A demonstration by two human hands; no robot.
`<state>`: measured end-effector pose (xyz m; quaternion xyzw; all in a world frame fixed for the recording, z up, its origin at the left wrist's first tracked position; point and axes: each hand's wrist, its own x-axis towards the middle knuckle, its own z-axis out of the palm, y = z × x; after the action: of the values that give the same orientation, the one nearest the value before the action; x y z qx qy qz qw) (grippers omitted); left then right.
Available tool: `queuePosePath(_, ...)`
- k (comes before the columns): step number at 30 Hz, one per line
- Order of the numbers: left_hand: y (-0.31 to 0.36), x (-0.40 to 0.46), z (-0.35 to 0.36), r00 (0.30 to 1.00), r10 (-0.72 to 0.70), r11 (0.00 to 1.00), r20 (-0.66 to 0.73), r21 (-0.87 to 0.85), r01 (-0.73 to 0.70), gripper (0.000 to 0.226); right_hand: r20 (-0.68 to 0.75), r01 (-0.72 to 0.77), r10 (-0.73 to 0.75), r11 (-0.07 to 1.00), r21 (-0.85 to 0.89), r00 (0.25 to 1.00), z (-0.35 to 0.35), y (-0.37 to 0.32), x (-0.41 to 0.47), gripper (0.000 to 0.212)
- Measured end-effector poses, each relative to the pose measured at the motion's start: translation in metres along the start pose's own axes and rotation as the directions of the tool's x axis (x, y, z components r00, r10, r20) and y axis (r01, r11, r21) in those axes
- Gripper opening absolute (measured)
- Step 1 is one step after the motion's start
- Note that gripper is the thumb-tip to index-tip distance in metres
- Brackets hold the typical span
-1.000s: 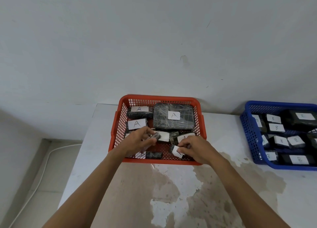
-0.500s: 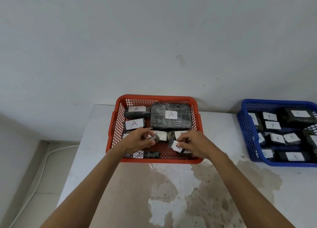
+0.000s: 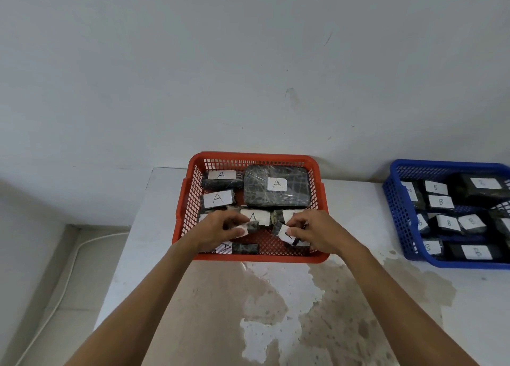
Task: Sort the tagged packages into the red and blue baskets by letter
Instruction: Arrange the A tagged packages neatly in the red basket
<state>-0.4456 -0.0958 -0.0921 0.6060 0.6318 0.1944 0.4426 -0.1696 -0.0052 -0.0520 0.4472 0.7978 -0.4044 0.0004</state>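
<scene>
The red basket [image 3: 252, 157] stands on the table against the wall and holds several dark wrapped packages with white tags marked A, among them a large flat one [image 3: 276, 190]. Over its front half, my left hand [image 3: 218, 229] pinches a small dark package [image 3: 249, 227] with a white tag. My right hand [image 3: 317, 232] grips another small tagged package [image 3: 285, 234]; its letter is partly hidden by my fingers. The blue basket [image 3: 397, 216] at the right edge holds several packages tagged B.
The white table [image 3: 356, 216] has a large brown stain [image 3: 220, 296] in front of the red basket. Its left edge drops to a tiled floor with a white cable [image 3: 69, 266]. A grey wall rises right behind both baskets.
Both hands have kept their small packages and stayed over the front of the red basket. The view has shifted slightly to the left.
</scene>
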Motion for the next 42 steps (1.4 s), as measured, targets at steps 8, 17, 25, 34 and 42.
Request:
queuePosePath(8,-0.014,0.006,0.015,0.989,0.113,0.910,-0.097,0.410,-0.063,0.024,-0.072,0.003,-0.009,0.997,-0.076,0.997,0.000,-0.001,0.004,0.014)
queuePosePath(17,-0.011,0.012,0.015,0.945,0.299,0.811,-0.136,0.558,-0.176,0.020,-0.091,0.014,-0.024,0.995,-0.102,0.996,0.004,0.001,0.002,0.015)
queuePosePath(25,-0.004,0.012,0.011,0.964,0.254,0.828,-0.076,0.533,-0.176,0.017,-0.079,0.018,-0.024,0.997,-0.076,0.997,0.004,0.000,0.002,0.014)
queuePosePath(34,-0.007,-0.001,0.000,0.932,0.189,0.928,-0.310,0.367,-0.066,0.013,-0.078,0.014,-0.021,0.996,-0.084,0.997,0.004,0.001,0.004,0.016)
queuePosePath(42,-0.015,-0.009,-0.006,0.979,0.081,0.811,-0.188,0.583,0.045,0.016,-0.074,0.012,-0.018,0.996,-0.083,0.997,0.004,0.002,0.004,0.017)
